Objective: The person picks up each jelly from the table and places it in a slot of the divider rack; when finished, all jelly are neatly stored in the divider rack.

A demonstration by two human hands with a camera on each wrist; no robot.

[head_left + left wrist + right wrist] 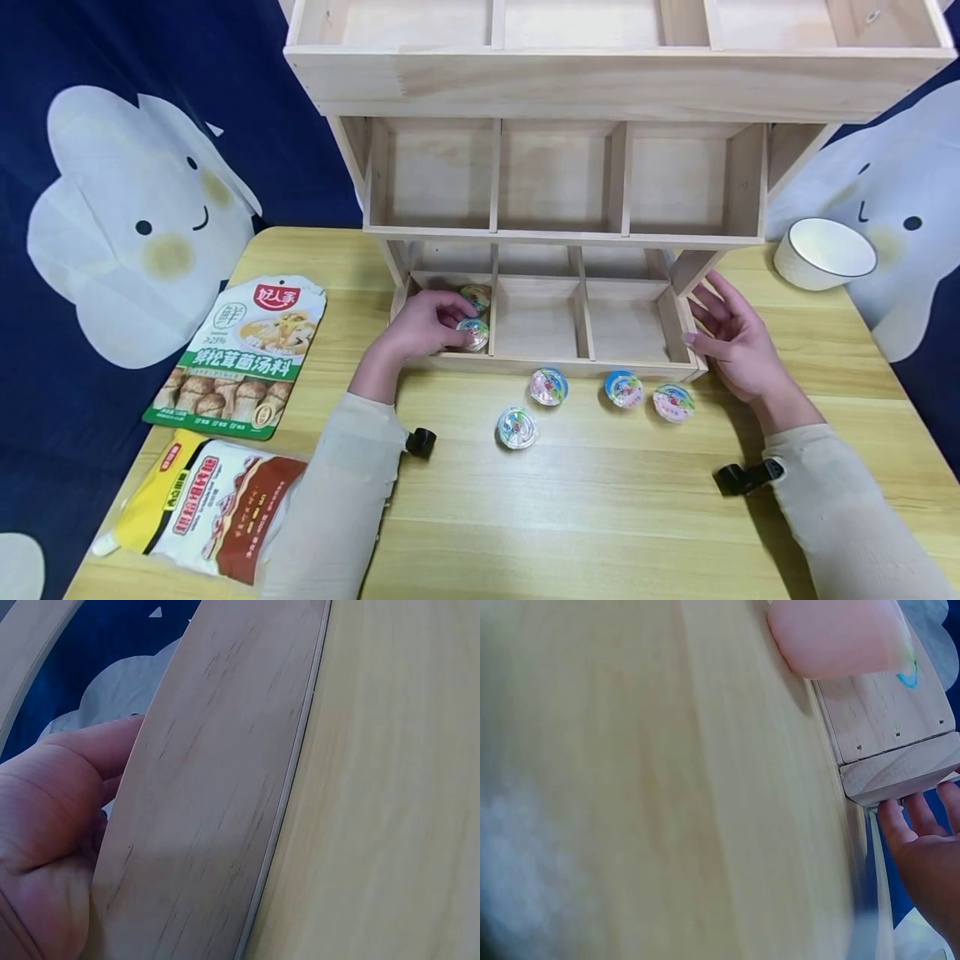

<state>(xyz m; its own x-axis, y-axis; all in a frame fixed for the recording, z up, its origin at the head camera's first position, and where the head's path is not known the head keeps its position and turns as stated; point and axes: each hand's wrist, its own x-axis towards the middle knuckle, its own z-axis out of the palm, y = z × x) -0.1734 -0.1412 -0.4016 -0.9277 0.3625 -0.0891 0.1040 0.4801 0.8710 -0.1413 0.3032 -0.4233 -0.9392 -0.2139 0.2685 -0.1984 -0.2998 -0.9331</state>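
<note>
My left hand (426, 323) reaches into the bottom-left compartment of the wooden shelf (585, 83) and pinches a small jelly cup (474, 335) between thumb and fingers. Just behind it, another jelly cup (476, 297) lies in the same compartment. In the left wrist view the shelf's front board (202, 780) hides the fingertips. My right hand (731, 342) rests against the bottom tier's right end, its fingers extended along the side and the thumb at the front corner. The right wrist view shows its fingertips at the wooden end piece (900, 771).
Several jelly cups lie on the table in front of the shelf, one (517, 427) closer to me. To the left are a green-and-white soup pouch (240, 350) and a yellow, white and red bag (210, 504). A white bowl (825, 254) stands at the right.
</note>
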